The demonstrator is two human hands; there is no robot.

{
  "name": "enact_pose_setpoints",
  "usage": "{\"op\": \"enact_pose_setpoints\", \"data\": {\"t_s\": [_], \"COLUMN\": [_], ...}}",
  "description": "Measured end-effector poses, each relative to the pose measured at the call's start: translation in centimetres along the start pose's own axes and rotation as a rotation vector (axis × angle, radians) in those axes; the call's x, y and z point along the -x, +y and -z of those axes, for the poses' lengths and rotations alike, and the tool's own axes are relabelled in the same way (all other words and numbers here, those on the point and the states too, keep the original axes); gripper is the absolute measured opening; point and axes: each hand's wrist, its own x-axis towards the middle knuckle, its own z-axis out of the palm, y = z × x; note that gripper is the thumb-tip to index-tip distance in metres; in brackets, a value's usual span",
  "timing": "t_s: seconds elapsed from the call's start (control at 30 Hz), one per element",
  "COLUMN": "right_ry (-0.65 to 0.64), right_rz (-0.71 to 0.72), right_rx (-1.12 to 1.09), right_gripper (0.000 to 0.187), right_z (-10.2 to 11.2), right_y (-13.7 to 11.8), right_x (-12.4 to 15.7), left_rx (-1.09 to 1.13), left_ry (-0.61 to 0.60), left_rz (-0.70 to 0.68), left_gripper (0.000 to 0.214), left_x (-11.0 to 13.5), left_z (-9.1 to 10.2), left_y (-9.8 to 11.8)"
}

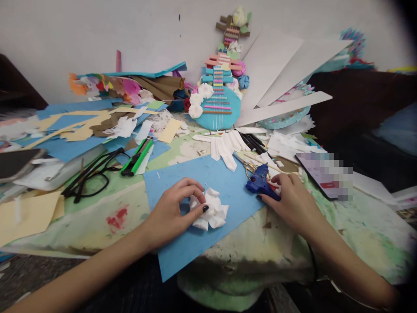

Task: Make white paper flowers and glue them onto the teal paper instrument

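Note:
A white paper flower (213, 211) with several petals rests on a blue sheet of paper (182, 256) in front of me. My left hand (182, 202) pinches the flower's left side between thumb and fingers. To the right, a blue glue gun (260, 180) lies at the sheet's right edge, its nozzle pointing away from me. My right hand (289, 198) has thumb and fingers closed about its handle end. Scissors (249, 167) with gold-coloured handles lie just behind the glue gun, partly hidden by it.
Cut white paper petals (224, 148) lie behind the sheet. A green box cutter (137, 157) and black eyeglasses (97, 174) are on the left. A phone (317, 174) lies right of my right hand. Against the wall stands a turquoise paper guitar (224, 117) with paper flowers.

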Motion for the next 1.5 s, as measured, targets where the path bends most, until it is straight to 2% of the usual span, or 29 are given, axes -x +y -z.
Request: {"op": "enact_pose_setpoints", "data": {"t_s": [0.13, 0.23, 0.43, 0.6, 0.73, 0.83, 0.97, 1.03, 1.17, 1.3, 1.37, 1.5], "right_ry": [-0.138, -0.182, -0.057, 0.072, 0.113, 0.125, 0.079, 0.052, 0.010, -0.134, -0.199, -0.235], "right_rz": [0.003, 0.000, 0.041, 0.169, 0.268, 0.406, 0.489, 0.478, 0.450, 0.429, 0.429, 0.379], "right_rx": [-0.025, -0.053, -0.156, -0.307, -0.403, -0.480, -0.566, -0.565, -0.660, -0.700, -0.655, -0.591], "right_gripper": [0.022, 0.028, 0.034, 0.033, 0.037, 0.044, 0.047, 0.047, 0.050, 0.048, 0.044, 0.034], "right_z": [0.5, 0.7, 1.2, 2.1, 2.4, 2.4, 2.3, 2.2, 2.9, 5.2, 6.4, 7.7], "right_y": [0.0, -0.1, -0.4, -1.2, -1.8, -2.1, -2.4, -2.5, -2.7, -3.8, -4.5, -4.9], "right_x": [-0.8, -0.8, 1.1, 2.6, 3.4, 3.7, 4.1, 4.3, 4.3, 3.7, 3.3, 2.9], "left_rx": [-0.002, -0.010, -0.001, 0.022, 0.028, 0.020, -0.034, -0.093, -0.205, -0.289, -0.317, -0.278], "left_ry": [0.001, -0.007, -0.036, -0.029, -0.015, -0.008, 0.056, 0.083, 0.057, 0.101, 0.054, -0.037], "left_rz": [-0.015, -0.021, -0.010, 0.011, 0.003, -0.024, -0.108, -0.232, -0.496, -0.526, -0.530, -0.532], "left_gripper": [0.004, 0.005, 0.005, 0.006, 0.005, 0.004, 0.002, 0.005, 0.028, 0.036, 0.034, 0.023], "left_x": [0.1, 0.2, 0.4, 0.4, 0.4, 0.5, 0.3, 0.1, -0.7, -1.3, -1.5, -2.2], "left_z": [0.1, 0.2, 0.2, 0.2, 0.3, 0.3, 0.3, 0.6, 1.7, 2.9, 3.2, 3.6], "left_y": [0.1, 0.0, -0.3, -0.1, -0.1, -0.2, 0.2, 0.8, 2.2, 3.0, 3.3, 4.0]}}
